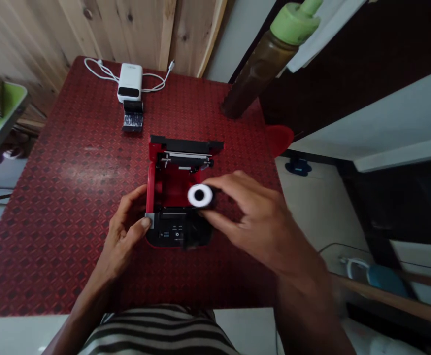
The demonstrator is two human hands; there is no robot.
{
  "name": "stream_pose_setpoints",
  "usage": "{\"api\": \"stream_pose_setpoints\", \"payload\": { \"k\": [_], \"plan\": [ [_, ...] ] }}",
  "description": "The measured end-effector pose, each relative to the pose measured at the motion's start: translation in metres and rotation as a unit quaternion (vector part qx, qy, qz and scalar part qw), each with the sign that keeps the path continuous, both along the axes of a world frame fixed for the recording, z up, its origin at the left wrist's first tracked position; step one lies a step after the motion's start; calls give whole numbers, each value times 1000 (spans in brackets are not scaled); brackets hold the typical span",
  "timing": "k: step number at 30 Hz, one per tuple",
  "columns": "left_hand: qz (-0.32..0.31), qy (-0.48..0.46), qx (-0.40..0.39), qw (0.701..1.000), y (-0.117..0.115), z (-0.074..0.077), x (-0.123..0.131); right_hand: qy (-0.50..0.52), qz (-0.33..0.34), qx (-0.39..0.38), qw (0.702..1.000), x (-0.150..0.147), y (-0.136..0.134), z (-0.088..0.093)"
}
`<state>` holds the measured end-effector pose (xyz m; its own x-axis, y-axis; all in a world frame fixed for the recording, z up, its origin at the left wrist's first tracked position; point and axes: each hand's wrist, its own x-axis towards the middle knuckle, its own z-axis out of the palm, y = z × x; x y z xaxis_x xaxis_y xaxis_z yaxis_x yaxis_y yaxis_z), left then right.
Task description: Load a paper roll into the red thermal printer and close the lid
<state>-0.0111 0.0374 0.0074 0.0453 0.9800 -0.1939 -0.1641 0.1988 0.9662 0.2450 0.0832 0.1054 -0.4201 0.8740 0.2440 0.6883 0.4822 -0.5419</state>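
A small red-and-black printer (174, 185) sits on the table with its lid (185, 148) raised, showing a red inner compartment. Its black front panel (169, 234) carries small markings. My left hand (126, 231) grips the printer's left front corner, thumb on the front edge and fingers along the side. Between the thumb and fingers of my right hand (252, 217) is a small paper roll (191, 196), its white end with a dark core turned toward me. The roll is over the right part of the compartment. A blurred dark strip hangs below it, over the front panel.
On the red patterned table (82, 212) lie a white power bank (130, 81) with white cables and a small dark roll with a printed strip (133, 118). A tall brown bottle (255, 71) with a green cap stands at the back right. A red stool (280, 139) is beyond the right edge.
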Motion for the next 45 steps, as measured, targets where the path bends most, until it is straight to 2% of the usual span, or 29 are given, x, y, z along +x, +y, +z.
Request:
{"api": "stream_pose_setpoints", "payload": {
  "k": [3,7,15,23,26,29,32,36,41,45],
  "plan": [
    [-6,2,9,1000,1,1,-1,-127,20,16,992,-30,10,-9],
    [-12,5,14,1000,1,2,-1,-253,10,-28,967,-56,16,-13],
    [-11,19,13,1000,2,3,-1,-293,6,0,956,-72,21,-20],
    [-16,11,3,1000,1,4,-2,-322,30,-70,944,-77,44,-26],
    [-16,14,3,1000,1,3,-2,-304,27,-90,948,-73,42,-28],
    [-14,12,2,1000,1,3,-2,-214,30,-78,973,-60,35,-29],
    [-11,14,0,1000,2,3,-2,-115,83,-53,988,-41,26,-25],
    [-8,25,4,1000,3,4,-1,-68,145,-49,986,-30,22,-18],
    [-7,29,-10,1000,1,5,-7,-75,132,-70,986,-31,21,-21],
    [34,35,14,999,16,10,-14,-15,92,0,996,-26,13,-25]
  ]
}}
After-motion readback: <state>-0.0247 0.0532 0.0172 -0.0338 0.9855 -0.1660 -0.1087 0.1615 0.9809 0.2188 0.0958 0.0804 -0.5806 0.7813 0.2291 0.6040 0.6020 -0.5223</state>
